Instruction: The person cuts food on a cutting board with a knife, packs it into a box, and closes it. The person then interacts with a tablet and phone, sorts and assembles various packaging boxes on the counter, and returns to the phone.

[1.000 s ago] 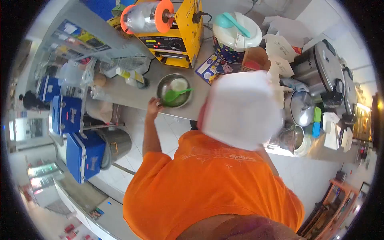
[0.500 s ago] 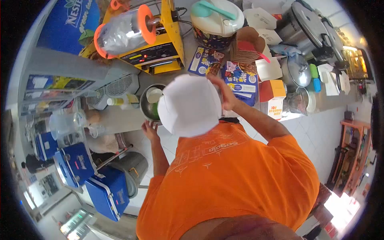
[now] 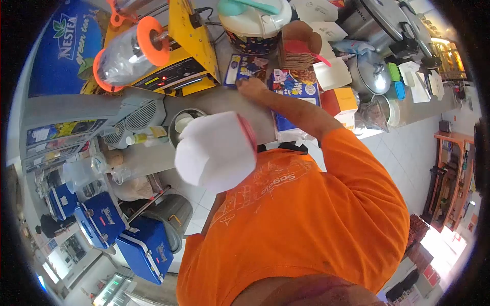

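My right hand [image 3: 252, 88] reaches over the counter, its fingers bunched at the lower edge of a blue printed packet [image 3: 237, 69]. What the fingers pinch, if anything, is too small to make out. A second blue printed packet [image 3: 298, 94] lies under my right forearm. Large in front of my chest is a white, faceted, paper-like object [image 3: 214, 153] with a reddish right edge. It hides my left hand; only part of the left forearm shows below it. A metal bowl [image 3: 173, 130] holding a small white cup [image 3: 184, 123] sits beside the white object.
A yellow sealing machine [image 3: 191, 48] with a film roll stands at the back left. Beyond the packets are a lidded tub [image 3: 250, 28], stacked brown paper boxes [image 3: 297, 53] and a steel pot [image 3: 370, 74]. A grey bin [image 3: 171, 222] and blue coolers [image 3: 145, 252] are left, below the counter.
My right hand has left the white object's edge and moved to the blue packet. The white object has shifted left and down in view, and my left hand is now hidden behind it.
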Tool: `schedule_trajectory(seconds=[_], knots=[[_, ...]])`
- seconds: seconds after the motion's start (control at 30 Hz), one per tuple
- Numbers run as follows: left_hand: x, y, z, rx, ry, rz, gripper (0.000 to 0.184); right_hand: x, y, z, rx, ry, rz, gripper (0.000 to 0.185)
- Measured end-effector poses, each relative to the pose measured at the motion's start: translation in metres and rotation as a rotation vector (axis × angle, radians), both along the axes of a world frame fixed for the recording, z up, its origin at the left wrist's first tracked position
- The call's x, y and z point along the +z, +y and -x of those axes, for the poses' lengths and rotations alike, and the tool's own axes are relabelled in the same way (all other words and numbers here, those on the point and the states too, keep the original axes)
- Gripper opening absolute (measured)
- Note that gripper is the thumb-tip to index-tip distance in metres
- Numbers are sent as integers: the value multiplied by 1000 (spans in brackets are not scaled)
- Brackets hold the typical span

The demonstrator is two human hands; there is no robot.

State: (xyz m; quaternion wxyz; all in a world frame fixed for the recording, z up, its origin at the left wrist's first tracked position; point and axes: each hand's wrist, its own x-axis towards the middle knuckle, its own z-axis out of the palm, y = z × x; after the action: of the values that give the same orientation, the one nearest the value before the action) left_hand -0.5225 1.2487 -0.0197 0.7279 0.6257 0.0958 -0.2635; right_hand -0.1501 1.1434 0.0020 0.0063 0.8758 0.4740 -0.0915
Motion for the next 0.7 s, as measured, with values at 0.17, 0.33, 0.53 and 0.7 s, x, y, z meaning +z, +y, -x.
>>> schedule_trajectory(seconds=[0.17, 0.33, 0.53, 0.7], knots=[[58, -70, -81, 24, -86, -93, 44, 164, -88, 25, -97, -19, -570, 23], [29, -139, -162, 440, -468, -537, 52, 241, -224, 52, -202, -39, -780, 42], [35, -161, -247, 717, -232, -622, 44, 240, -293, 96, -329, 32, -819, 47], [-12, -166, -220, 609, -303, -584, 22, 146, -235, 102, -432, 81, -551, 46]])
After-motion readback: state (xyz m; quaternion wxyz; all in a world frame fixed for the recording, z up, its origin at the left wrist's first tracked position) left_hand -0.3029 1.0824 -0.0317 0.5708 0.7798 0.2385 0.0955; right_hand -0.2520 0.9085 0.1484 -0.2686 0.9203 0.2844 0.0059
